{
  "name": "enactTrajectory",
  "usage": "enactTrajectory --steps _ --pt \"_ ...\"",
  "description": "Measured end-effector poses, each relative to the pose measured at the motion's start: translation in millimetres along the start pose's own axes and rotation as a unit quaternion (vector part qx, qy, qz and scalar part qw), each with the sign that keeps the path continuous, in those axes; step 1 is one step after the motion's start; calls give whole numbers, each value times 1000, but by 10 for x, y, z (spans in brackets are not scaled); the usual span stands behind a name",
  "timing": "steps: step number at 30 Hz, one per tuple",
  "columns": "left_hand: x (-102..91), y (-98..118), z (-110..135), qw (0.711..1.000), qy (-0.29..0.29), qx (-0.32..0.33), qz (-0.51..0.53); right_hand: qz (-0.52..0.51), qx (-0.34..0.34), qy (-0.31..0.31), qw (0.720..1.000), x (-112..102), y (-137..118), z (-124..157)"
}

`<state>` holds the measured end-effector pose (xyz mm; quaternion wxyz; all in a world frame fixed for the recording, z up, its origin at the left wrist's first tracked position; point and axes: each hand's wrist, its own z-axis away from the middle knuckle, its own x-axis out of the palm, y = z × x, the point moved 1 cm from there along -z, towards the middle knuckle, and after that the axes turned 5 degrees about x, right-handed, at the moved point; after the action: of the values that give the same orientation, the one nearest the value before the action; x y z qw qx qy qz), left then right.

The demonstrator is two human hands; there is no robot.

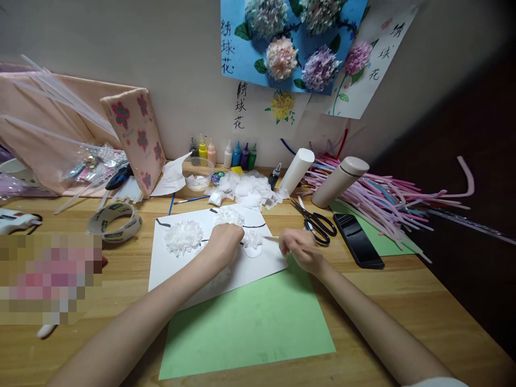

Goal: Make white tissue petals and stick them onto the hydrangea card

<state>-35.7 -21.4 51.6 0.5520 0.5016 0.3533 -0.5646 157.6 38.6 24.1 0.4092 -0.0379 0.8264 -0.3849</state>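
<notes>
A white sheet of paper (pixel 169 263) lies on the wooden table with white tissue flowers glued on it: one at the left (pixel 184 237), one at the top (pixel 229 216) and a small one in the middle (pixel 253 240). My left hand (pixel 223 244) rests fisted on the sheet, pressing beside the small flower. My right hand (pixel 300 250) holds a thin stick or brush (pixel 271 237) whose tip points at the small flower. A green sheet (pixel 250 328) lies under the white one, toward me.
Black scissors (pixel 318 223), a dark phone (pixel 358 240), two cylinders (pixel 338 181) and a pile of pink pipe cleaners (pixel 387 199) lie right. Paint bottles (pixel 237 155), tissue scraps (pixel 245 191), a plastic bowl (pixel 198 174) stand behind. A tape roll (pixel 115 221) lies left.
</notes>
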Motion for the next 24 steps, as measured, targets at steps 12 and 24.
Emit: enactTrajectory --steps 12,24 --pt "20 -13 -4 1000 6 0 -5 170 25 13 985 338 526 -846" --pt "67 -65 -25 1000 19 13 16 3 93 155 984 157 427 -767"
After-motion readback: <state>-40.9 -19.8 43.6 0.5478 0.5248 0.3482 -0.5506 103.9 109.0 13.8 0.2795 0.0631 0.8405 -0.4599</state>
